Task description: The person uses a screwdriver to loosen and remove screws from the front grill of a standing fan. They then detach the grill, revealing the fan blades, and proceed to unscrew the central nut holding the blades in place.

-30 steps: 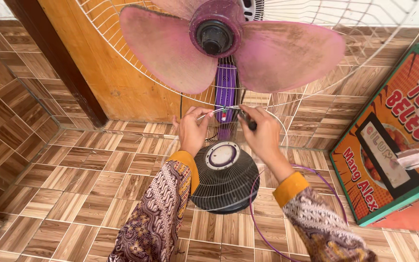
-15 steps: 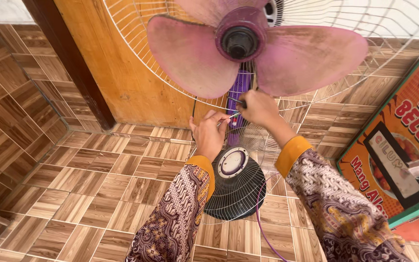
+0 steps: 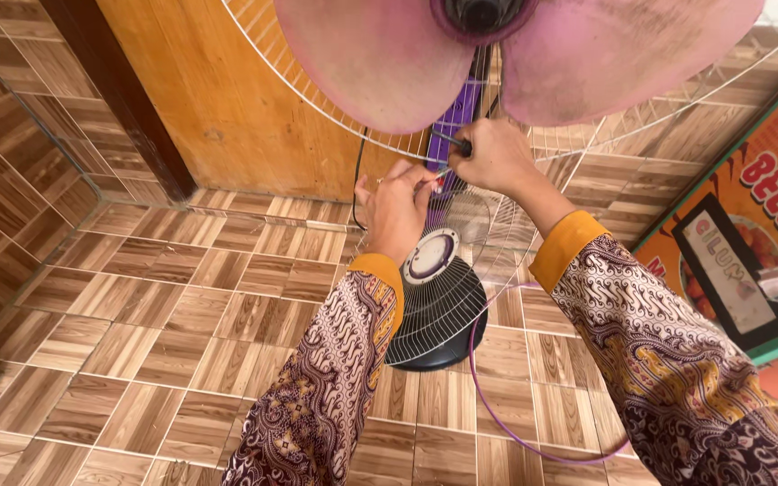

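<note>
A standing fan with dusty pink blades (image 3: 380, 54) and a white wire rear guard (image 3: 317, 99) fills the top of the view. My right hand (image 3: 493, 157) grips a dark-handled screwdriver (image 3: 454, 142) at the purple fan column (image 3: 452, 126), just under the guard. My left hand (image 3: 398, 202) pinches a small thin metal part beside the screwdriver tip. Below the hands, the detached front wire guard (image 3: 434, 297) with a round centre badge rests on the dark fan base (image 3: 425, 355).
A purple power cord (image 3: 497, 414) loops over the brown tiled floor (image 3: 137, 315). A wooden door (image 3: 227, 99) and a dark frame (image 3: 119, 99) stand behind. A colourful printed banner (image 3: 749, 225) leans at the right.
The view has moved closer and lower under the blades. Both hands have risen toward the guard's lower rim, with the right hand now higher on the purple column.
</note>
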